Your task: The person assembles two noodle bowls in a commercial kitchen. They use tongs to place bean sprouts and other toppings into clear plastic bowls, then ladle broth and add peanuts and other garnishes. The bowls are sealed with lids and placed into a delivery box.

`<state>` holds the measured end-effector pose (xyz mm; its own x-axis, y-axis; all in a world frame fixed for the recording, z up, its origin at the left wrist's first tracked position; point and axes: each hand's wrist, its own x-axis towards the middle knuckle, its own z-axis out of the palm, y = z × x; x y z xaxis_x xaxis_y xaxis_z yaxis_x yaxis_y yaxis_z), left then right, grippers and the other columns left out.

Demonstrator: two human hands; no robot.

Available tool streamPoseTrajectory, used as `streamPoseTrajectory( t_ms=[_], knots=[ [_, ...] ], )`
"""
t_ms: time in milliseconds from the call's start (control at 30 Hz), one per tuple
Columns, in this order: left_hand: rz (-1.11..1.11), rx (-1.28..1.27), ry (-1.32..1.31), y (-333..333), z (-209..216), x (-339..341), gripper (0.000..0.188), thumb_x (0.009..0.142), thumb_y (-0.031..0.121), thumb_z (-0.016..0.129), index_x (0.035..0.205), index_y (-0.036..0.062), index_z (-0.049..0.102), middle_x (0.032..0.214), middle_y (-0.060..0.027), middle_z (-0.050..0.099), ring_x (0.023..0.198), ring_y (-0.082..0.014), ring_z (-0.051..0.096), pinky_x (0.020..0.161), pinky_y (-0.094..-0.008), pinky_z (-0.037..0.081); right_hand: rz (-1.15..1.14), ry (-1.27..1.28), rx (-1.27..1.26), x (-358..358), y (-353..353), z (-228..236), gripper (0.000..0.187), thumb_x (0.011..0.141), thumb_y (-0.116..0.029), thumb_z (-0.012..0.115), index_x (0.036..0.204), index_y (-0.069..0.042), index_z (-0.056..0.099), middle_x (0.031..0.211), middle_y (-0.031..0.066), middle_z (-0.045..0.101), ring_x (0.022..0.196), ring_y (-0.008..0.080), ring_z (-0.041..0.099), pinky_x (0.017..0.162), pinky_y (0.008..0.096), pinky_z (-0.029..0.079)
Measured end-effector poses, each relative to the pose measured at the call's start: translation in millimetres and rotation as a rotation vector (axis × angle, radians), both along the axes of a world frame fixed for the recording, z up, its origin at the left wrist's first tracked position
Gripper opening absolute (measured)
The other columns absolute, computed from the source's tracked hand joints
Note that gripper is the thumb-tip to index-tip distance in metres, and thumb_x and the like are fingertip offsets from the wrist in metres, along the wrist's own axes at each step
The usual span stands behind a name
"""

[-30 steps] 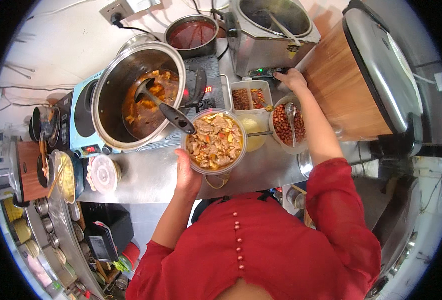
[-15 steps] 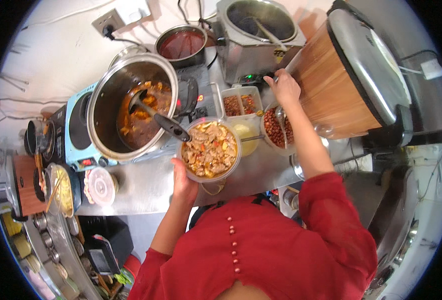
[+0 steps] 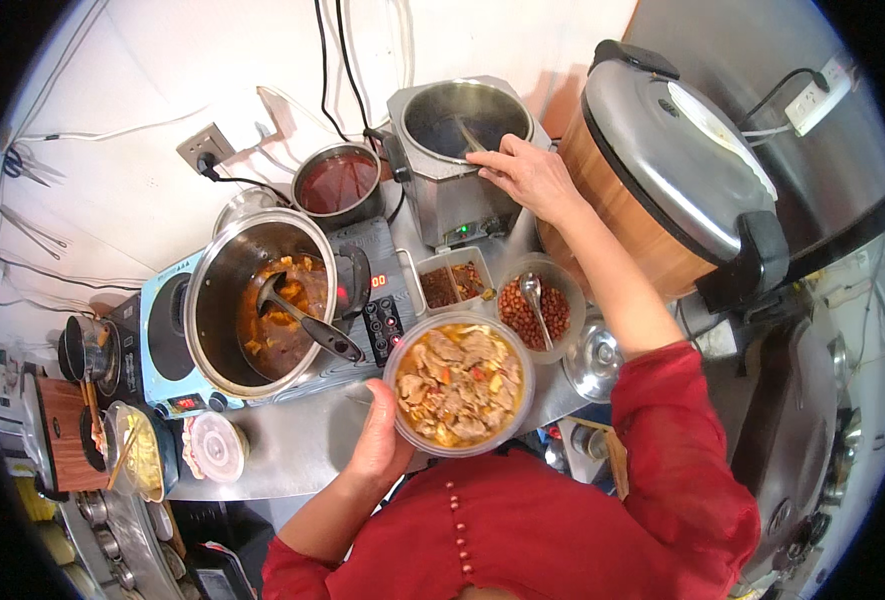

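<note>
My left hand [image 3: 380, 440] is closed round the side of a clear round plastic tub [image 3: 525, 385], filled with sliced meat in orange broth. It is held up in front of my chest, over the counter's front edge. At the far side, my right hand [image 3: 527, 175] is closed on the handle of a ladle [image 3: 469, 135]. The ladle's lower end is hidden inside a steel soup warmer [image 3: 417, 160] with dark contents. To the left, a large steel pot [image 3: 202, 300] of reddish stew holds a black ladle [image 3: 307, 325], leaning on its rim.
A wood-pattern rice cooker [image 3: 682, 170] stands right of the warmer. Nearby are a bowl of peanuts [image 3: 552, 310] with a spoon, a divided seasoning box [image 3: 452, 285] and a pan of red liquid [image 3: 337, 185]. A lidded tub [image 3: 217, 447] sits left on the steel counter [image 3: 292, 450].
My right hand has moved up from beside the warmer's front to the ladle handle and gripped it. The tub in my left hand is nearer my chest. The view has tilted upward.
</note>
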<state>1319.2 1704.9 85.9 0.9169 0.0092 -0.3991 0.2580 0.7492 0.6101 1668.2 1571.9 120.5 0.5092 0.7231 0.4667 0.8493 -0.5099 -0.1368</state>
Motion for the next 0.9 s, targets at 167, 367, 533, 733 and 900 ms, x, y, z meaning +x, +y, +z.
streamPoseTrajectory(
  t_ms=[167, 367, 533, 733, 900],
  knots=[
    [-0.065, 0.043, -0.066, 2.2, 61.8, 17.4, 0.097, 0.085, 0.076, 0.038, 0.151, 0.0063, 0.026, 0.153, -0.0113, 0.035, 0.140, -0.0259, 0.035, 0.116, -0.0437, 0.028, 0.044, 0.038, 0.252, 20.6, 9.9, 20.4, 0.016, 0.094, -0.018, 0.058, 0.107, -0.013, 0.066, 0.082, 0.0099, 0.061, 0.074, 0.0278, 0.063, 0.068, 0.0370, 0.052],
    [0.141, 0.212, -0.173, 33.6, 87.5, 48.0, 0.089, 0.090, 0.074, 0.033, 0.151, 0.0099, 0.029, 0.153, -0.0088, 0.037, 0.141, -0.0259, 0.034, 0.116, -0.0454, 0.028, -0.150, 0.561, 0.575, 29.0, 7.6, 38.2, 0.018, 0.097, -0.017, 0.051, 0.101, -0.006, 0.064, 0.066, 0.0086, 0.064, 0.055, 0.0172, 0.063, 0.057, 0.0311, 0.053],
    [0.232, 0.264, -0.241, 69.3, 73.9, 81.9, 0.087, 0.089, 0.075, 0.033, 0.151, 0.0149, 0.029, 0.153, -0.0091, 0.036, 0.140, -0.0295, 0.036, 0.110, -0.0558, 0.036, -0.166, 0.577, 0.767, 22.6, -0.9, 63.7, 0.019, 0.098, -0.018, 0.050, 0.100, -0.005, 0.064, 0.064, 0.0053, 0.062, 0.050, 0.0112, 0.061, 0.047, 0.0265, 0.049],
    [0.249, 0.210, -0.234, 90.6, 55.6, 122.2, 0.079, 0.090, 0.074, 0.033, 0.147, 0.0179, 0.036, 0.145, -0.0066, 0.046, 0.130, -0.0238, 0.048, 0.093, -0.0465, 0.049, 0.025, 0.667, 0.948, 1.6, -26.4, 127.8, 0.023, 0.100, -0.018, 0.048, 0.105, 0.000, 0.062, 0.071, 0.0066, 0.062, 0.055, 0.0114, 0.060, 0.046, 0.0241, 0.047],
    [0.327, 0.245, -0.149, 94.5, 49.7, 144.6, 0.075, 0.091, 0.072, 0.038, 0.143, 0.0185, 0.041, 0.139, -0.0066, 0.052, 0.123, -0.0233, 0.053, 0.091, -0.0469, 0.050, 0.056, 0.773, 0.943, -33.0, -27.5, 155.5, 0.024, 0.100, -0.020, 0.049, 0.102, 0.000, 0.061, 0.070, 0.0074, 0.063, 0.054, 0.0110, 0.059, 0.044, 0.0229, 0.046]
  ],
)
